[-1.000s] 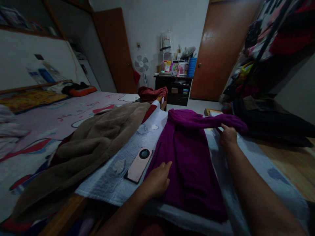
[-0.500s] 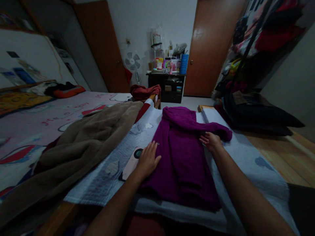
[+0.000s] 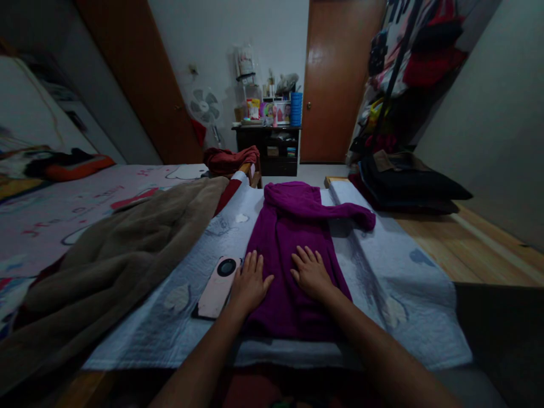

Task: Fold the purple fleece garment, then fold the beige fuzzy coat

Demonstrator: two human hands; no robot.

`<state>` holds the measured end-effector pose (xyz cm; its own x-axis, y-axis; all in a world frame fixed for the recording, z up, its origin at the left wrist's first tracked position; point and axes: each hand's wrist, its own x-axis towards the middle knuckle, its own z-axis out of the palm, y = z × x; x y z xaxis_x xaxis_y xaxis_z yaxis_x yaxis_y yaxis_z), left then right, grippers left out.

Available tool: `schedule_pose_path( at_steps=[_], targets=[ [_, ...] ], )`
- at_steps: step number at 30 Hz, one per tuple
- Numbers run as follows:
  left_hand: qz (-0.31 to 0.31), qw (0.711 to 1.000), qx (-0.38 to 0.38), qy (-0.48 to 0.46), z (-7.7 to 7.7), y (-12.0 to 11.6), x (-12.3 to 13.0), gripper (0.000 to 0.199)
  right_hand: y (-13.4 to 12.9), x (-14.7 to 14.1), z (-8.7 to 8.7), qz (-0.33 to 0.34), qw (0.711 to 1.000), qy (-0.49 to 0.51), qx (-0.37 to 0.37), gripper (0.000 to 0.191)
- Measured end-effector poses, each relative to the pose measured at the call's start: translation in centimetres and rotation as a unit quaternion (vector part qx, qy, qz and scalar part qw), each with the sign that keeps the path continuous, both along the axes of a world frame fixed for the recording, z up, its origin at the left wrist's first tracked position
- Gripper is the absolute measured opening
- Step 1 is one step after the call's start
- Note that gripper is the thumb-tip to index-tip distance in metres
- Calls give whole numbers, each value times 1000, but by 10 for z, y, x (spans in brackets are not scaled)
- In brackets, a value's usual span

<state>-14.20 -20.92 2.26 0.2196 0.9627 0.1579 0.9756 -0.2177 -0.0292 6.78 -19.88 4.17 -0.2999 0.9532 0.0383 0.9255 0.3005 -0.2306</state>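
A purple long-sleeved garment (image 3: 284,238) lies on a pale blue quilted cloth (image 3: 170,334), with one sleeve stretched out to the right at its far end. My left hand (image 3: 250,283) rests on the garment's left edge, fingers spread, holding nothing. Beside it on the left lies a pink phone (image 3: 216,289) with a round dark camera ring. My right hand (image 3: 311,273) lies flat on the middle of the garment, its fingers apart and nothing in them.
A brown fleece blanket (image 3: 140,243) covers the left side, beside a pink printed bed (image 3: 140,175). Dark folded clothes (image 3: 408,187) sit on a wooden surface (image 3: 476,255) at right. Farther back stand a fan (image 3: 205,106) and a black cabinet (image 3: 278,167).
My right hand has moved left from the outstretched sleeve onto the garment's middle. My left hand stays at the left edge. The view has shifted somewhat to the right.
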Motion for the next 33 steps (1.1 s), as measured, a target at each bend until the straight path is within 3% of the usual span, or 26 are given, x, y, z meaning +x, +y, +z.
schedule_pose_path(
  at_steps=[3,6,10,13,21,27,33],
  targets=[
    [-11,1000,-5,-3,3,-3,1,58,-6,4,9,6,999,8,-33,51],
    [-24,998,-57,-17,11,-12,2,54,-21,10,14,22,998,29,-49,49],
    [-63,982,-165,-69,26,-31,1,58,-42,16,9,-78,996,23,23,52],
    [-83,970,-211,-83,35,-42,3,65,-48,19,0,-116,993,8,21,56],
    [-64,978,-177,-90,45,-50,23,72,-48,20,-10,-107,994,-12,27,56],
    [46,989,-122,-64,48,-38,44,60,-50,21,-13,-105,993,-21,42,56],
    [63,981,-148,-112,45,-23,43,57,-50,21,-12,-103,993,-30,40,55]
  ],
)
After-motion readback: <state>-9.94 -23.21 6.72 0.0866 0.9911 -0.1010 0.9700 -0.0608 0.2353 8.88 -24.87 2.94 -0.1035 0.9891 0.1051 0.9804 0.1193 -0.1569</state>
